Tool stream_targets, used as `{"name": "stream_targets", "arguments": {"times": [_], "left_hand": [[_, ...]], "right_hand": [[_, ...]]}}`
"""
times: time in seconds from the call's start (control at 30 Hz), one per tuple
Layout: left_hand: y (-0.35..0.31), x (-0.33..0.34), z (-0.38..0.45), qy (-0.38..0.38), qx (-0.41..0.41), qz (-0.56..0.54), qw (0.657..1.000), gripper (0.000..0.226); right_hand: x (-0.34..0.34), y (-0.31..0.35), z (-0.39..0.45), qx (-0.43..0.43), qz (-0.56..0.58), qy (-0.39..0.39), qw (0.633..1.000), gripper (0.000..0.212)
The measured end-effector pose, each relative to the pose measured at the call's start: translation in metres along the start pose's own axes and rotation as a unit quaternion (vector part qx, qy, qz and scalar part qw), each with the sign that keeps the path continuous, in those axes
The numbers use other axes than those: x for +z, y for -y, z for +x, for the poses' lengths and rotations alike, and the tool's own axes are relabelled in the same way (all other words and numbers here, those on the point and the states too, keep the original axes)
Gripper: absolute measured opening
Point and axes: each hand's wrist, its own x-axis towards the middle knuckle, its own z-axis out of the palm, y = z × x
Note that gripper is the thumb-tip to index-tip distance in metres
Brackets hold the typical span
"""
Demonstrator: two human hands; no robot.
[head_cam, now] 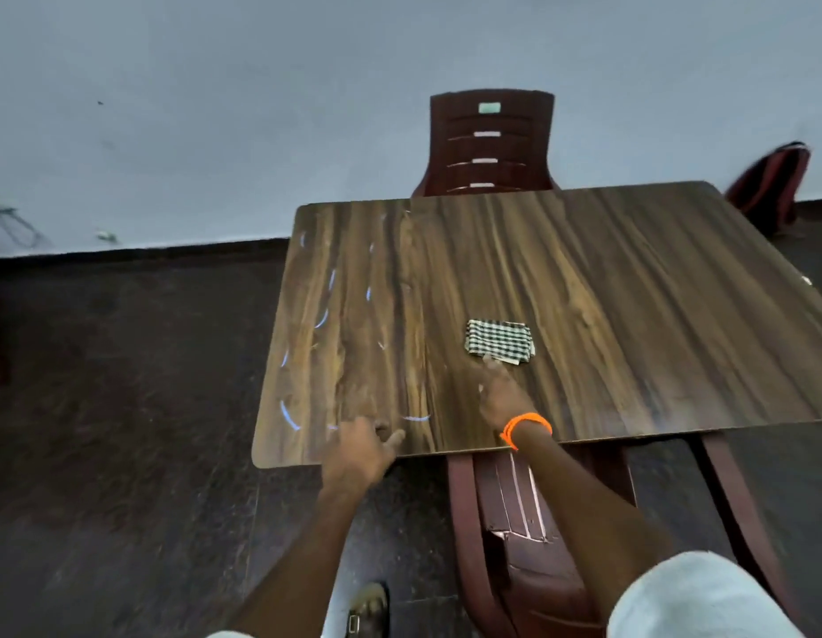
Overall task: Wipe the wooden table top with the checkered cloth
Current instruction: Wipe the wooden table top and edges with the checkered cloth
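Folded cloth (499,341) just ahead of right hand (503,400), fingertips reaching, nothing held; left hand (358,453) loose on table (630,292) edge; soft, light, prob grab whole stack w/ flat palm.

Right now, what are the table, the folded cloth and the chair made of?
The brown wood-grain table top looks like glossy laminate over board, since it reflects light. The folded green-and-white checkered cloth looks like woven cotton. The dark red slatted chair seems moulded plastic.
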Motion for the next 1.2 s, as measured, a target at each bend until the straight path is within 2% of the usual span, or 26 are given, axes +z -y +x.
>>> {"name": "stream_targets", "arguments": {"times": [0.07, 0.17, 0.3, 0.53, 0.6, 0.67, 0.73, 0.8, 0.9, 1.07, 1.13, 1.2], "left_hand": [[-0.002, 0.019, 0.021, -0.016, 0.016, -0.010, 1.000, 0.049], [-0.006, 0.039, 0.047, -0.021, 0.069, -0.014, 0.997, 0.035], [-0.008, 0.049, 0.064, -0.034, 0.127, -0.021, 0.991, 0.049], [-0.014, 0.058, 0.087, -0.022, 0.147, 0.014, 0.989, 0.050], [-0.015, 0.057, 0.089, -0.021, 0.153, 0.024, 0.988, 0.049], [-0.012, 0.052, 0.089, -0.017, 0.161, 0.019, 0.987, 0.039], [-0.005, 0.049, 0.092, -0.003, 0.159, 0.015, 0.987, 0.031], [0.008, 0.047, 0.096, 0.012, 0.169, 0.011, 0.985, 0.033], [0.024, 0.045, 0.098, 0.009, 0.202, 0.000, 0.979, 0.029], [0.050, 0.046, 0.084, -0.035, 0.222, -0.023, 0.974, 0.026], [0.068, 0.046, 0.077, -0.069, 0.207, -0.029, 0.976, 0.030], [0.087, 0.043, 0.068, -0.133, 0.174, -0.053, 0.974, 0.035]], "right_hand": [[-0.004, -0.022, 0.031, 0.001, -0.043, -0.021, 0.999, 0.055], [-0.004, -0.057, 0.067, 0.026, -0.063, -0.014, 0.998, 0.054], [-0.008, -0.070, 0.085, 0.062, -0.092, 0.010, 0.994, 0.061], [0.022, 0.011, 0.036, 0.221, -0.057, -0.052, 0.972, 0.062], [0.031, 0.043, 0.020, 0.259, -0.085, -0.034, 0.962, 0.064], [0.035, 0.071, 0.004, 0.269, -0.129, -0.048, 0.953, 0.063], [0.032, 0.078, -0.002, 0.254, -0.134, -0.097, 0.953, 0.056], [0.031, 0.067, 0.004, 0.219, -0.089, -0.113, 0.965, 0.051], [0.040, 0.043, 0.016, 0.133, -0.046, -0.052, 0.989, 0.061], [0.071, 0.044, -0.008, 0.076, -0.087, -0.071, 0.991, 0.063], [0.075, 0.045, -0.033, -0.003, -0.088, -0.046, 0.995, 0.060], [0.071, 0.031, -0.052, -0.076, -0.097, -0.010, 0.992, 0.056]]}}
